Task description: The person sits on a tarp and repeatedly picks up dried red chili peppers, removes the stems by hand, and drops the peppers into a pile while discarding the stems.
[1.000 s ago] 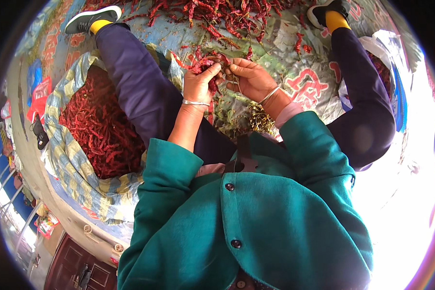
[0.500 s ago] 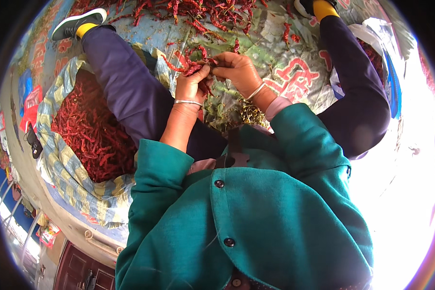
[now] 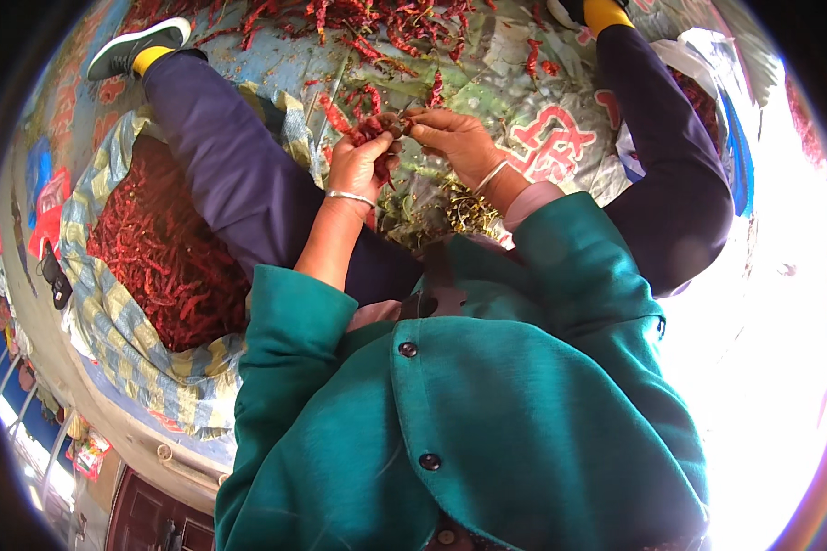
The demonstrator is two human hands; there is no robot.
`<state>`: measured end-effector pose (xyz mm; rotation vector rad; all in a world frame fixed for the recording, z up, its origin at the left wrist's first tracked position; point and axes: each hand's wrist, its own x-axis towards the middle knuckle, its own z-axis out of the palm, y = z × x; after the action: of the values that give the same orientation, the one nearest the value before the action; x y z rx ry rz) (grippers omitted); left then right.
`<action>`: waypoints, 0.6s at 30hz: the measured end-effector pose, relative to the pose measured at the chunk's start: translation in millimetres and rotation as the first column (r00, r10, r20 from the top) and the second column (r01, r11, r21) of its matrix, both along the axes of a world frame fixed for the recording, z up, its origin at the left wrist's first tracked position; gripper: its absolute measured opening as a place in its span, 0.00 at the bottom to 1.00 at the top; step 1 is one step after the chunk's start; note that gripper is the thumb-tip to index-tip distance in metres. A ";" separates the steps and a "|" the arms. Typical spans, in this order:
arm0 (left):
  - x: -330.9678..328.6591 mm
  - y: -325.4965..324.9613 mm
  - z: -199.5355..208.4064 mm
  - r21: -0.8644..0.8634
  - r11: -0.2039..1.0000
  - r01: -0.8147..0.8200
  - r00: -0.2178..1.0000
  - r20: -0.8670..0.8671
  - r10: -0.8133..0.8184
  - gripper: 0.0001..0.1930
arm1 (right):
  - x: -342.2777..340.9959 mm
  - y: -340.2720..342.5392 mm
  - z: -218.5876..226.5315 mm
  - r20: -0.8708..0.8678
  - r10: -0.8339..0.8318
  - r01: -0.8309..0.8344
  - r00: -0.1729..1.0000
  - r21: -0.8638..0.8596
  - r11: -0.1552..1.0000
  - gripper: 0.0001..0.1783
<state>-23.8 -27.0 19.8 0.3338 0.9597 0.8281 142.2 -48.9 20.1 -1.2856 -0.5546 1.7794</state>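
My left hand [image 3: 352, 168], a silver bangle at its wrist, is closed round a small bunch of dried red chilies [image 3: 368, 130], which stick out past the thumb and fingers. Close against it, my right hand [image 3: 461, 145] pinches at the stem end of a chili, thumb and forefinger together; the tiny tip between them is hard to make out. Below the hands, between my legs, lies a heap of loose greenish-brown stems [image 3: 469, 207].
A checked woven sack [image 3: 124, 335] full of dried chilies [image 3: 161, 257] stands open at my left. More chilies [image 3: 395, 28] are scattered ahead on the printed sheet [image 3: 515, 101]. A white bag [image 3: 708, 57] with chilies lies beyond my right leg. My legs stretch out on both sides.
The hands stay together at the bunch, and the right fingers have shifted slightly at the stem end. The whole view has moved a little.
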 end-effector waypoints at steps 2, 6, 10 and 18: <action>1.1 -0.9 5.4 -0.034 0.998 0.054 0.997 -0.048 -0.056 0.08 | -3.3 0.3 8.3 -0.106 -0.139 0.125 0.985 -0.132 0.983 0.11; 14.1 -5.8 4.2 -0.143 0.978 0.152 0.986 0.088 -0.141 0.05 | -1.7 -0.2 -3.3 -0.301 -0.192 0.139 0.934 -0.188 0.972 0.11; 16.8 -10.4 -7.2 -0.202 0.957 0.208 0.978 0.025 -0.208 0.06 | 0.1 -2.5 -11.8 0.081 -0.001 0.007 0.997 -0.073 0.997 0.08; 13.2 -19.0 -10.7 0.076 0.860 0.504 0.791 -0.441 -0.424 0.08 | 55.2 22.5 0.1 0.075 -0.046 0.059 0.996 -0.181 0.982 0.11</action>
<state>-10.6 -46.0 9.1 0.9071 1.1241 0.3894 197.4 -26.4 20.1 -1.4807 -0.3984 1.7788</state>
